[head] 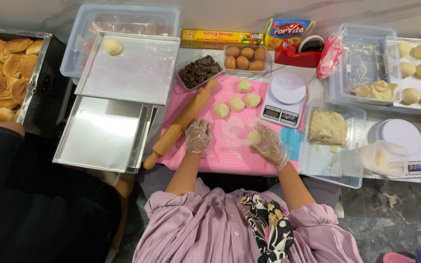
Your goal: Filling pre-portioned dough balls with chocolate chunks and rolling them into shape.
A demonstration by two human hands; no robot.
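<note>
We saw the right hand (269,143), in a clear plastic glove, curled loosely around a small dough ball (254,138), pale yellow, smooth and rounded, held just above the pink silicone mat (230,156). The gloved left hand (198,135) rested on the mat with fingers bent; it seemed to hold nothing, though the glove blurred this. Four more dough pieces (237,103) lay on the mat beyond, beside a wooden rolling pin (181,124) and a white kitchen scale (283,100).
</note>
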